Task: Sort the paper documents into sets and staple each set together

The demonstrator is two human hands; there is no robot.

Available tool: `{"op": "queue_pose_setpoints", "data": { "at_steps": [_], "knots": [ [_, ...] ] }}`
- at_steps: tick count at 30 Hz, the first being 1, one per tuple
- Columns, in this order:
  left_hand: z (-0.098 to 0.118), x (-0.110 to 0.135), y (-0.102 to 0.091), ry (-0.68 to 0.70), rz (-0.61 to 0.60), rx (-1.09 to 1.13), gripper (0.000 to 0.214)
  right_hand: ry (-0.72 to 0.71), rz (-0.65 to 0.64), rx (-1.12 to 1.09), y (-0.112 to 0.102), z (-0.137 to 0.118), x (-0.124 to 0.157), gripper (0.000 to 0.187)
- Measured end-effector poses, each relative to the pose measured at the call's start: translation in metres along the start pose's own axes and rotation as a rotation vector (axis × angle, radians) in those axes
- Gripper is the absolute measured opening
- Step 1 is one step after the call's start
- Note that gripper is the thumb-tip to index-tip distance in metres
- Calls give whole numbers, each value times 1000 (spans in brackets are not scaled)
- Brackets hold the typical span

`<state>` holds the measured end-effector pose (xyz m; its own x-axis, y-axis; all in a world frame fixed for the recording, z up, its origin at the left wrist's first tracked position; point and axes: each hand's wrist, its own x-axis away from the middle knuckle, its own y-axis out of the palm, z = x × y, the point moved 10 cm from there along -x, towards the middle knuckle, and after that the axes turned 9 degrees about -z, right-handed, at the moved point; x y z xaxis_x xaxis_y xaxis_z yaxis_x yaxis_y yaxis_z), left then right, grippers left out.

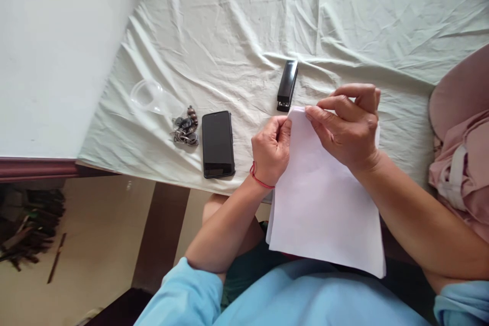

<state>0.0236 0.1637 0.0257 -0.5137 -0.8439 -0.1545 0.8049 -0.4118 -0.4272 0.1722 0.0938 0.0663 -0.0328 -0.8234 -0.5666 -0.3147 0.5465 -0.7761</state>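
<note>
"What are you holding?"

"Paper. My left grip is closed, thumb pressed over the far left corner of a few white sheets. My right grip is narrow too, thumb and fingertip pinching the far edge, its other fingers curled."

"Where does the paper lie?"

"Between my forearms, slanting towards me, its near end over my lap. The layers spread slightly at the near left."

"And beyond that?"

"A red string circles my left wrist. Just past the paper's far left corner, 1 black stapler lies on the cloth-covered counter. Left of my left grip sits 1 dark phone, screen up."

"Further left?"

"A bunch of keys with brown beads, just beside the phone. Past it, 1 clear plastic piece; I can't tell what it is. At the right edge there's pink fabric, bunched up."
</note>
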Motion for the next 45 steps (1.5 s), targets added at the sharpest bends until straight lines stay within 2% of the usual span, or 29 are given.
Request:
{"op": "queue_pose_setpoints", "data": {
  "at_steps": [5, 13, 20, 26, 31, 37, 45],
  "knots": [
    [-1, 0, 0, 0, -1, 0, 36, 80, -74, -22, 4, 5, -2, 20],
    [-1, 1, 0, -5, -5, 1, 37, 85, -100, -42, 8, 6, 0, 21],
    [0, 0, 0, -7, -3, 3, 36, 65, -69, 11, 2, 1, -2, 21],
    [1, 0, 1, 7, -7, 10, 37, 99, -105, -56, 8, 6, -4, 22],
    [2, 0, 1, 0, -18, 36, 40, 71, -114, -55, 8, 4, -5, 21],
    [-9, -3, 2, -83, -45, 150, 42, 67, -123, -69, 11, 5, -5, 23],
    [-31, -9, 15, -186, -122, 411, 38, 87, -166, -138, 18, 14, -4, 22]
  ]
}}
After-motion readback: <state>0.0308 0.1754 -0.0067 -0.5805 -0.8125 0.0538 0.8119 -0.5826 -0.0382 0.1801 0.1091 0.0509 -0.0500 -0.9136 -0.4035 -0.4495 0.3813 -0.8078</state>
